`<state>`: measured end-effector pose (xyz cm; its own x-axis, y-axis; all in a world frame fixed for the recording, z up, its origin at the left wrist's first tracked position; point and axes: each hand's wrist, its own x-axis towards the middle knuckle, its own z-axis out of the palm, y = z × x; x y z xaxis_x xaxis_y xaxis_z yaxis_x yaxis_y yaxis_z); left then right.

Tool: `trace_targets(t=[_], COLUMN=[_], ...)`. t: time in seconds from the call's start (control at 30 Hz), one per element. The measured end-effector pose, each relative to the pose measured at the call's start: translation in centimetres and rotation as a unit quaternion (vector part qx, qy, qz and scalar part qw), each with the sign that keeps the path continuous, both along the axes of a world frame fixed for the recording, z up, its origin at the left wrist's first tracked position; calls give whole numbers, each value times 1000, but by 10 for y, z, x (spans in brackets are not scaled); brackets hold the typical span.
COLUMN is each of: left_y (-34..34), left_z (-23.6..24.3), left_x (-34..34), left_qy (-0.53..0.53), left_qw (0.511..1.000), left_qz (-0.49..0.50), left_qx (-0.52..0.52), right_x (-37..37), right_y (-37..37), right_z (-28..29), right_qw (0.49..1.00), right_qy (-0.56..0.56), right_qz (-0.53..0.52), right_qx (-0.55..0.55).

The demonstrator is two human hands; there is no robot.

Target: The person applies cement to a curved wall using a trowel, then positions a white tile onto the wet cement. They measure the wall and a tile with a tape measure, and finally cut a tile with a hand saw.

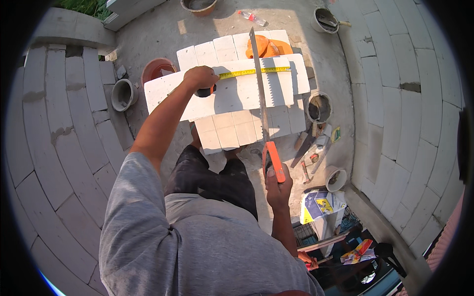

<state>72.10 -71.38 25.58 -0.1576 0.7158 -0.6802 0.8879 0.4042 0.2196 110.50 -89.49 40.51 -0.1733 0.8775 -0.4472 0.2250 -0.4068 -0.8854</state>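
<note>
A long white block point(170, 101) lies across a stack of white blocks point(229, 129) in front of me. My left hand point(201, 77) is closed round a tape measure point(206, 92) with a black and orange case, near the block's left part. Its yellow tape runs out to the right along the block's far edge. My right hand point(278, 186) grips the orange handle of a hand saw point(275, 160). The toothed blade points away from me, passing in view over the block and tape; whether it touches them I cannot tell. A toothed shadow falls beside it.
Behind the long block sits an orange object point(266, 48). Buckets point(124, 94) and a reddish basin point(154, 69) stand around the stack. A plastic bottle point(252, 18) lies beyond. At right are a hammer point(304, 171), other tools and a printed bag point(322, 204). Block walls flank both sides.
</note>
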Motion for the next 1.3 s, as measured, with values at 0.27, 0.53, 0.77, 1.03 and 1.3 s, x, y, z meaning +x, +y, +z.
trace_targets(t=[0.27, 0.53, 0.77, 1.03, 1.3], left_y=[6, 8, 7, 9, 8], left_z=[6, 10, 7, 3, 11], left_x=[2, 4, 4, 2, 5], left_qy=[47, 41, 45, 49, 49], left_qw=[999, 999, 999, 999, 998], left_qz=[16, 23, 21, -3, 15], left_qx=[-4, -7, -9, -18, -28], right_x=[-22, -38, -44, -51, -53], right_y=[13, 24, 27, 30, 30], right_z=[-18, -16, -14, -15, -12], right_qw=[994, 996, 996, 994, 992], right_qy=[-59, -70, -69, -81, -96], right_qz=[64, 46, 48, 57, 76], right_qx=[65, 35, 24, 33, 32])
